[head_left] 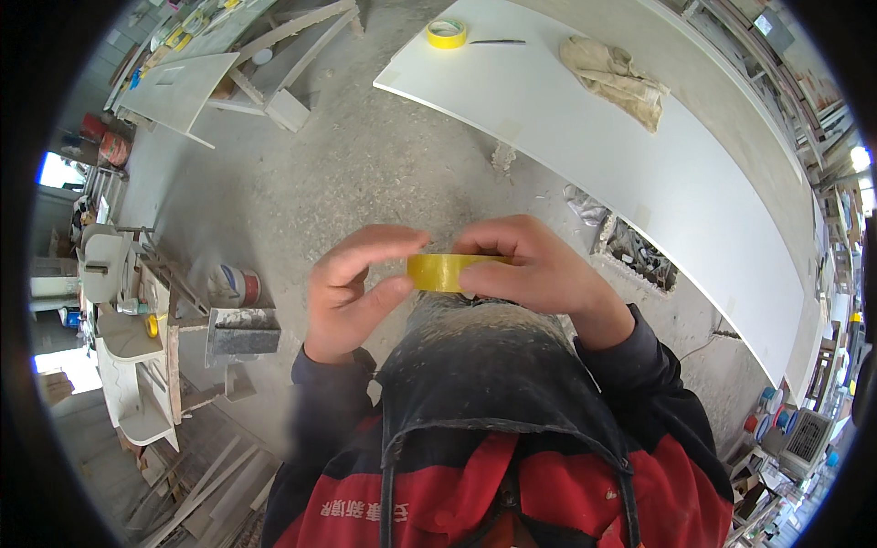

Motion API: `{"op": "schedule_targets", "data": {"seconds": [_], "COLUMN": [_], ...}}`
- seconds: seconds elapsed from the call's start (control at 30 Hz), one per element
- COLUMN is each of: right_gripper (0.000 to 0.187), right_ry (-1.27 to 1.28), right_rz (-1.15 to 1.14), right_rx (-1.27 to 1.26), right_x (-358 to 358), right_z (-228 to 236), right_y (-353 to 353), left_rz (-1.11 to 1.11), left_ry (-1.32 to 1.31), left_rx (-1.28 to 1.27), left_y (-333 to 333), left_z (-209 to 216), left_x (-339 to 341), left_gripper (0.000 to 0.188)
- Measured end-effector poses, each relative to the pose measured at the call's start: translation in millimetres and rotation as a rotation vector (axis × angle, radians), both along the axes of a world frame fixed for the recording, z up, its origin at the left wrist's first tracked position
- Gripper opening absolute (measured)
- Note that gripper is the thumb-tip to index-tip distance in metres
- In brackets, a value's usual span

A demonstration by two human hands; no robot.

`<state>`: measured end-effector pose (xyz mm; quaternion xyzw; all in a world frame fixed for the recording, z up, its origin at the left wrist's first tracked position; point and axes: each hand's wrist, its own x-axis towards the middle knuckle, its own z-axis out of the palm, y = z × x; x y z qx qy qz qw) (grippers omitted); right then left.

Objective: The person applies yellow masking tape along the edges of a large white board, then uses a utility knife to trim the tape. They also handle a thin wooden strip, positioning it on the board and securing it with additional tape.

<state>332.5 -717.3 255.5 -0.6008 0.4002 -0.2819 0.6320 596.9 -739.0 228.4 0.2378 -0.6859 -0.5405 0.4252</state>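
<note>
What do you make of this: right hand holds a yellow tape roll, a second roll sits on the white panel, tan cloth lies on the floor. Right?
Cloth is wrong: the head view shows the tan cloth on the white panel. The right hand does hold a yellow tape roll; the second roll is on that panel.

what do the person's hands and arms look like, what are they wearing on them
The left hand and right hand are bare, with no gloves. Dark sleeves run down to the wrists: left sleeve, right sleeve. The jacket is red and dark, with pale lettering on its chest.
</note>
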Motion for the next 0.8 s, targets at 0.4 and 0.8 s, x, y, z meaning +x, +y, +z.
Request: {"op": "schedule_targets", "data": {"seconds": [0.4, 0.8], "right_gripper": [0.038, 0.035], "right_ry": [-0.272, -0.196], "right_rz": [-0.101, -0.225], "right_rx": [0.009, -0.120], "right_x": [-10.7, -44.8], "right_z": [-17.2, -16.3], "right_y": [3.7, 24.5], "left_rz": [-0.126, -0.135], "left_ry": [-0.083, -0.294], "left_rx": [0.001, -0.242], "left_y": [-23.2, -29.3], "left_z": [-8.2, 33.5], "left_x": [-1.0, -50.1], "left_gripper": [0.047, 0.045]}}
